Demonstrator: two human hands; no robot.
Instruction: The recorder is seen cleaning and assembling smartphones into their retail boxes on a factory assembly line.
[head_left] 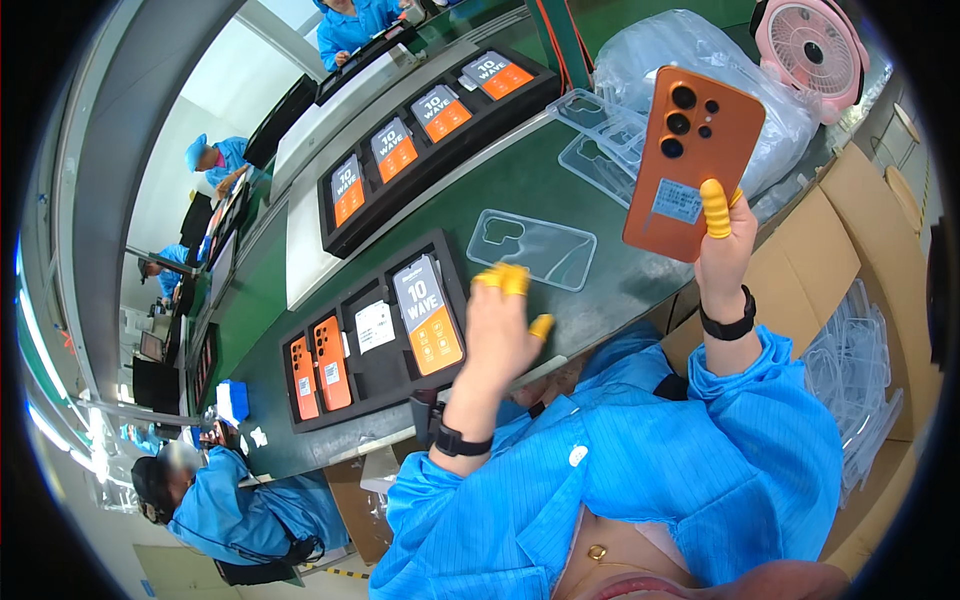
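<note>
Raised on the right, my right hand (726, 245) grips an orange smartphone (685, 150) by its lower corner, thumb across its back. The phone's back faces me, with dark round lenses and a pale label. My left hand (497, 325) is empty, its fingers reaching over the green bench and its thumb apart. Just beyond those fingertips lies a transparent phone case (535, 248); whether they touch it I cannot tell. Yellow finger cots cover fingertips on both hands. Left of my left hand, a black tray (380, 385) holds two orange phones (332, 362) and a phone with a printed front film (428, 312).
Behind, a second black tray (335, 240) carries several filmed phones. More transparent cases (597, 170) lie beside a plastic bag (640, 60) and a pink fan (812, 50). An open cardboard box (800, 260) at right contains plastic pieces. A co-worker (235, 500) sits at lower left.
</note>
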